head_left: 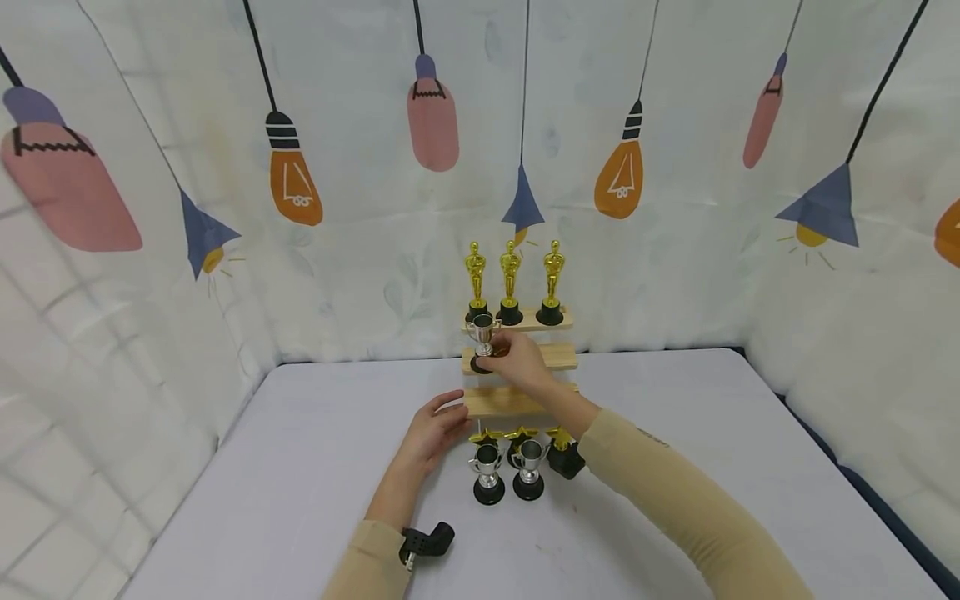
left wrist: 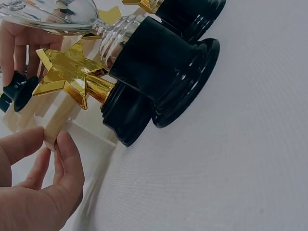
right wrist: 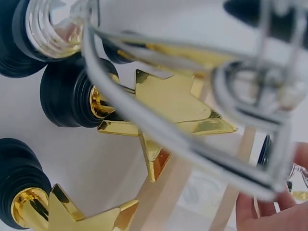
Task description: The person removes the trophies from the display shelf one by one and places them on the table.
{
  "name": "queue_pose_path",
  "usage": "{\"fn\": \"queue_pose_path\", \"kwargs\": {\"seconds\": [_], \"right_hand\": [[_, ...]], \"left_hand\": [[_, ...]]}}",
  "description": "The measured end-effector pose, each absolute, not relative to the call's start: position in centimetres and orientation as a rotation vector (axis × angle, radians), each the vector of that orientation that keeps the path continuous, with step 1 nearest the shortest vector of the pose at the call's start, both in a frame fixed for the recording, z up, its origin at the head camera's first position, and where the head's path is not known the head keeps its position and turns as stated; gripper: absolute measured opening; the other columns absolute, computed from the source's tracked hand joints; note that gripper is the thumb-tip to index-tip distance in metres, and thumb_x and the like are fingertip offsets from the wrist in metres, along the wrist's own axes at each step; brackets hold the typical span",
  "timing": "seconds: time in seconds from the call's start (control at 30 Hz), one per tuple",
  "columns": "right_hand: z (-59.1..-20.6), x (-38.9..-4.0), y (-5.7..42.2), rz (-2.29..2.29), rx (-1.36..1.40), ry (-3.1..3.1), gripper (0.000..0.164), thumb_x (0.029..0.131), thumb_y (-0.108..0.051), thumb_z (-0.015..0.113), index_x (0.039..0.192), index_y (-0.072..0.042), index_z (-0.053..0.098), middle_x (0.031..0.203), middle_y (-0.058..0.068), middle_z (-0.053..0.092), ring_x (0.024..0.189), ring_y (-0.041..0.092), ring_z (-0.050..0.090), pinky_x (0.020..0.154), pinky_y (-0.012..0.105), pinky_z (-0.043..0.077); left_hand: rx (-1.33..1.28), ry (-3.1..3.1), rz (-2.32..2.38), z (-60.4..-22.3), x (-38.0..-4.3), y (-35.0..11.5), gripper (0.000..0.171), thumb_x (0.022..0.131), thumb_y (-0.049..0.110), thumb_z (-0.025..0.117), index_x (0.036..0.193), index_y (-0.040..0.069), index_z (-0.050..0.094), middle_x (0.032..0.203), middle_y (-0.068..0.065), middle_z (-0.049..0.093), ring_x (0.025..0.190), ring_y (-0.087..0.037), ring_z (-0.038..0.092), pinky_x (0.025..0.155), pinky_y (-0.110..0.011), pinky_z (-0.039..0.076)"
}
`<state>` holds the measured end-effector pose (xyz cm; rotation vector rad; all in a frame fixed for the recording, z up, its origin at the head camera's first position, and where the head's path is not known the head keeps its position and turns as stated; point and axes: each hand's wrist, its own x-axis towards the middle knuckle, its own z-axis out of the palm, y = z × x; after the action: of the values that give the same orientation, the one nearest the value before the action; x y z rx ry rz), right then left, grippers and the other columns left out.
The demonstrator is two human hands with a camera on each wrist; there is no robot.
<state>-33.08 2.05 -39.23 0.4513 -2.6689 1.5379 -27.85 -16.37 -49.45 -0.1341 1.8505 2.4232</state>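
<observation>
My right hand (head_left: 521, 362) holds a small silver trophy cup (head_left: 483, 329) with a black base at the left end of the second wooden tier from the top (head_left: 558, 357). Below it, my left hand (head_left: 433, 433) pinches the left end of the lowest visible wooden tier (left wrist: 57, 120) between thumb and fingers. Two more silver trophy cups (head_left: 487, 467) stand upright on the table before the rack. Behind them are several gold star trophies (left wrist: 72, 72) on black bases, partly hidden by the cups.
Three gold figure trophies (head_left: 510, 279) stand in a row on the top tier. The rack rests on a white-covered table (head_left: 337, 467), near a backdrop curtain (head_left: 360, 275) printed with hanging lamps. A black wrist camera (head_left: 427, 542) sits on the left wrist.
</observation>
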Motion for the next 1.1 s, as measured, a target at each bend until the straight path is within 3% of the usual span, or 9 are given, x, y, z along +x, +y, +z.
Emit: {"fn": "queue_pose_path", "kwargs": {"seconds": [0.27, 0.77, 1.1], "right_hand": [[-39.1, -31.9, 2.2, 1.695, 0.534, -2.643, 0.026, 0.09, -0.014, 0.081, 0.109, -0.003, 0.068, 0.108, 0.007, 0.068, 0.105, 0.025, 0.067, 0.087, 0.037, 0.058], [-37.8, -29.8, 2.6, 1.869, 0.565, -2.574, 0.032, 0.091, -0.017, 0.08, 0.118, -0.006, 0.066, 0.115, 0.006, 0.068, 0.116, 0.026, 0.063, 0.095, 0.042, 0.055], [-37.7, -29.2, 3.7, 1.94, 0.568, -2.547, 0.031, 0.091, -0.014, 0.08, 0.117, -0.007, 0.065, 0.117, 0.007, 0.067, 0.116, 0.027, 0.064, 0.092, 0.041, 0.057]], "left_hand": [[-0.133, 1.856, 2.415, -49.4, -27.7, -16.4, 0.047, 0.1, 0.001, 0.064, 0.144, -0.007, 0.049, 0.122, -0.022, 0.063, 0.094, -0.019, 0.067, 0.084, -0.029, 0.059], [-0.128, 1.856, 2.435, -49.3, -27.6, -16.3, 0.045, 0.101, 0.0, 0.062, 0.143, -0.008, 0.049, 0.117, -0.018, 0.064, 0.094, -0.018, 0.067, 0.091, -0.035, 0.058], [-0.129, 1.859, 2.426, -49.4, -27.6, -16.4, 0.045, 0.101, 0.002, 0.063, 0.143, -0.007, 0.05, 0.12, -0.019, 0.064, 0.095, -0.018, 0.067, 0.086, -0.031, 0.059]]}}
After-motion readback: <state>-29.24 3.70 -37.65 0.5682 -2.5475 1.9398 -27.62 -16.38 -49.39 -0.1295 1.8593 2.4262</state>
